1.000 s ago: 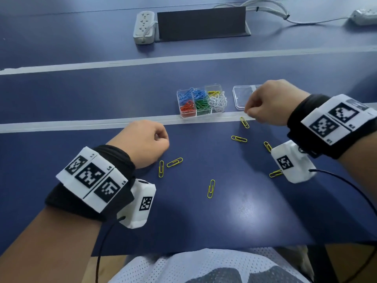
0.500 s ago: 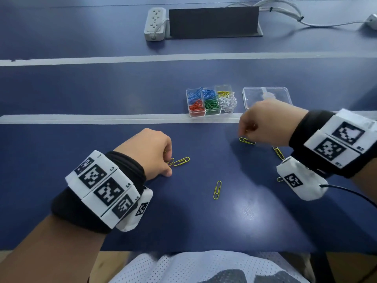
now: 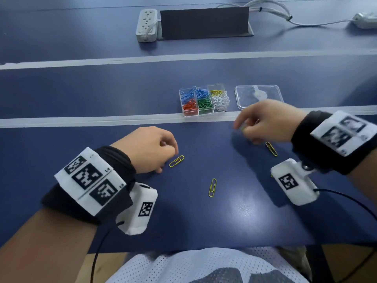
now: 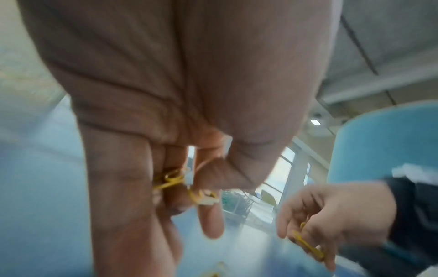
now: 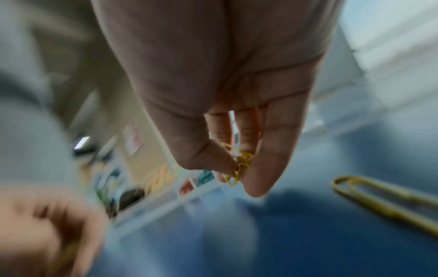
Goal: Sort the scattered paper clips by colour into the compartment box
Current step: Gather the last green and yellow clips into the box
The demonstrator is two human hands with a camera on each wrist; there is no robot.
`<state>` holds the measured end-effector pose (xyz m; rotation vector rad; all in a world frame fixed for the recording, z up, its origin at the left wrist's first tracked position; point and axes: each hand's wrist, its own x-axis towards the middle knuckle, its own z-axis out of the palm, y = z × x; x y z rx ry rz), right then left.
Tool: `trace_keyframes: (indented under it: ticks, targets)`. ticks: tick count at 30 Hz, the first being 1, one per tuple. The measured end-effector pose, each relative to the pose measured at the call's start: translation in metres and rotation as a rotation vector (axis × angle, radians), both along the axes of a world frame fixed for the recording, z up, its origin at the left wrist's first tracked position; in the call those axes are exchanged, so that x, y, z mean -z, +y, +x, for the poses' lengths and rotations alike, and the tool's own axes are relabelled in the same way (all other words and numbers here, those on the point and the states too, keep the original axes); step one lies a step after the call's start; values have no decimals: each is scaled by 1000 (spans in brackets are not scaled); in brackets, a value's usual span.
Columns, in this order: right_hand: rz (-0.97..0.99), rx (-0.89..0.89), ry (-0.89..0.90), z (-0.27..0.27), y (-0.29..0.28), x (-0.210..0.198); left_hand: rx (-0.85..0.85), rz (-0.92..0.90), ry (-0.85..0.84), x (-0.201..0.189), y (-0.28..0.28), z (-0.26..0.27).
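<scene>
A clear compartment box (image 3: 204,113) on the white strip holds blue, red, green, white and yellow clips. Loose yellow clips lie on the blue table: one (image 3: 176,161) just right of my left hand (image 3: 155,152), one (image 3: 212,187) in the middle, one (image 3: 271,148) below my right hand (image 3: 263,123). My left hand's curled fingers pinch yellow clips (image 4: 173,180). In the right wrist view my right hand (image 5: 237,168) pinches a small bunch of yellow clips (image 5: 239,165) between thumb and fingers, a little above the table.
The box's clear lid (image 3: 259,96) lies to the right of the box. A white power strip (image 3: 146,24), a dark panel (image 3: 204,22) and cables (image 3: 285,17) sit at the far side. The table's near edge runs just before my lap.
My right hand dropped from beside the lid to the table, took up a yellow clip and now lifts. My left hand reached forward and gathered the clip that lay by it.
</scene>
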<state>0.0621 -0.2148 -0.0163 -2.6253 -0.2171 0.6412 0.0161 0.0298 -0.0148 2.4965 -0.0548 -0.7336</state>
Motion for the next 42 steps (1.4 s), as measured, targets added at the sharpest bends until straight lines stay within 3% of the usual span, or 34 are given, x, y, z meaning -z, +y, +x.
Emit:
trace_keyframes:
  ticks: [4,6,7,8,10,12,13,15,24,27,29,34,36,39,42]
  targets:
    - [671,558,352,2,-26,-4,-322,-652,263,1,3,1]
    - [766,668,424,0,-36,-2,-431,-883,333,1,6,5]
    - [741,682,416,-2,-40,-1,-455,-913,347,1,7,7]
    - [655,648,364,-4,-44,2,-466,-902,343,1,8,10]
    - [275,411,175,-10,-49,6,-367,-679,229,5,7,13]
    - [-106,155,12,-16,-47,9,-119,-234,55,7,2,12]
    - [-198,100,-30,-18,-44,8,-20,-31,-22,8,-1,11]
    - [-241,53,-50,-20,-40,8,97,196,-124,9,-7,9]
    - [-281,-108,-136,-31,-37,7,240,339,-202,7,-16,11]
    - [-184,-105,-62,-35,-46,3,214,310,-148,8,-18,8]
    - [-198,-194,-54,-42,-54,2,200,205,-74,7,-21,7]
    - [-229,-403,-108,-54,-64,-3,13,-513,370,2,-38,2]
    - [-220,-447,-85,-59,-64,-2,-59,-664,458,3,-42,5]
    - [-255,-490,-46,-64,-59,1,-97,-736,534,5,-45,7]
    - [-287,-482,-27,-66,-57,2,-75,-594,486,10,-48,8]
